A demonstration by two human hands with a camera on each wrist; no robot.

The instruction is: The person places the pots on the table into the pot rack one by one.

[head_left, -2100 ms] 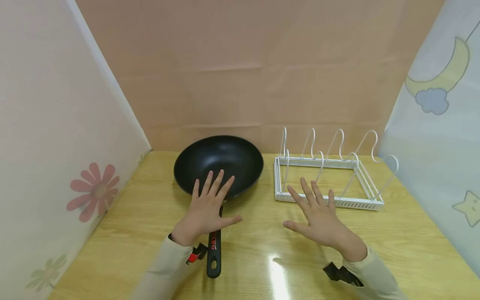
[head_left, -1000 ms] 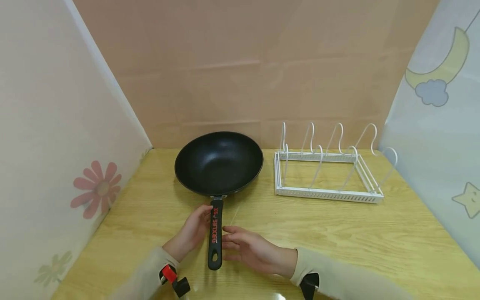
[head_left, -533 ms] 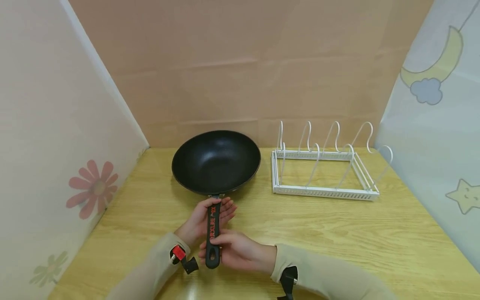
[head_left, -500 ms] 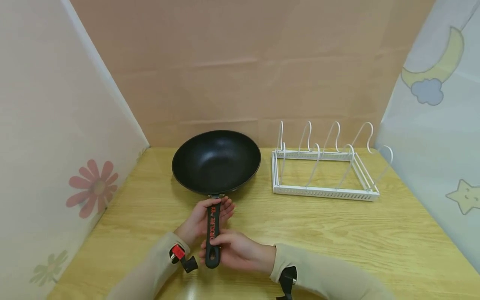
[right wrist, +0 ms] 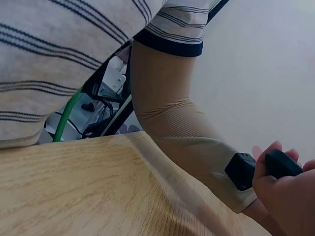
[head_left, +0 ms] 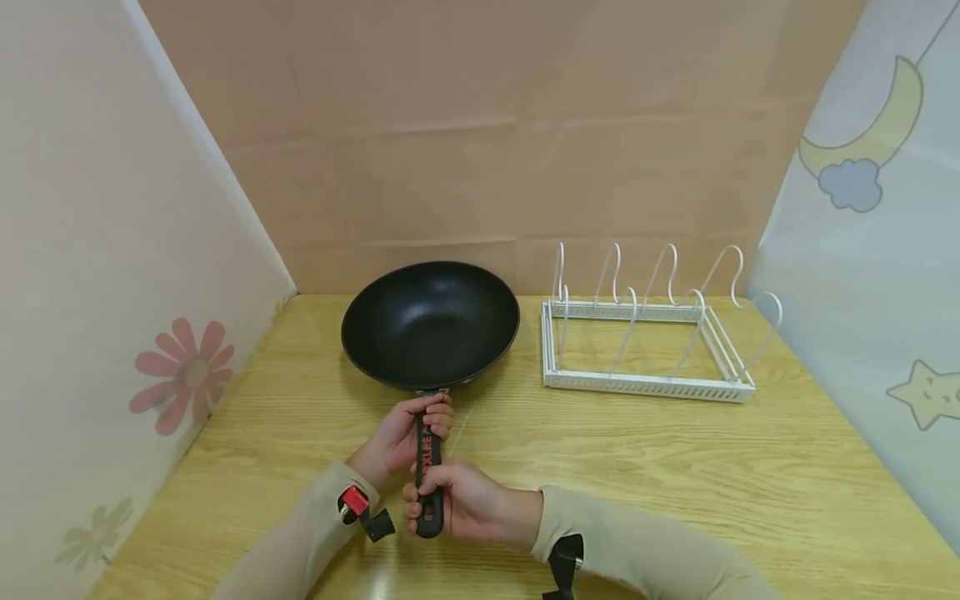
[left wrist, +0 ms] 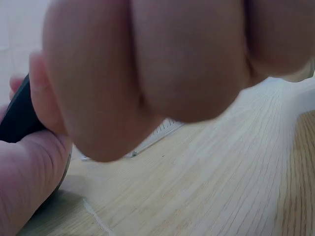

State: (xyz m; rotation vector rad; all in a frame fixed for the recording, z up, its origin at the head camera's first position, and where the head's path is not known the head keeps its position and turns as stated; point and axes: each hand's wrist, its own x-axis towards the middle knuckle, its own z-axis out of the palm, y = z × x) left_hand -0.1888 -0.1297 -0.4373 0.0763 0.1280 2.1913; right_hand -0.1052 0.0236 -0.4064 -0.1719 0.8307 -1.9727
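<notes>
A black wok [head_left: 431, 325] sits at the back left of the wooden table, its long handle [head_left: 427, 450] with red lettering pointing toward me. My left hand [head_left: 401, 432] grips the handle just below the pan, thumb on top and fingers wrapped round from beneath. Lower down, near the hanging hole, my right hand [head_left: 472, 500] holds the same handle with its thumb across the top. In the left wrist view, curled fingers [left wrist: 187, 64] fill the upper part, with the dark handle [left wrist: 22, 115] at the left. The right wrist view has the handle's end [right wrist: 280, 164] poking out of the right hand [right wrist: 290, 196].
To the right of the wok stands a white rack [head_left: 648, 383] with several upright curved wire dividers. A tan backdrop [head_left: 480, 150] closes the rear of the table [head_left: 637, 467]. Patterned panels line the left [head_left: 90, 208] and right [head_left: 885, 275] sides.
Both hands started spread open above the table, then came together at the wok's handle. Since half a second ago, the left fingers have curled round it and the right grip has tightened.
</notes>
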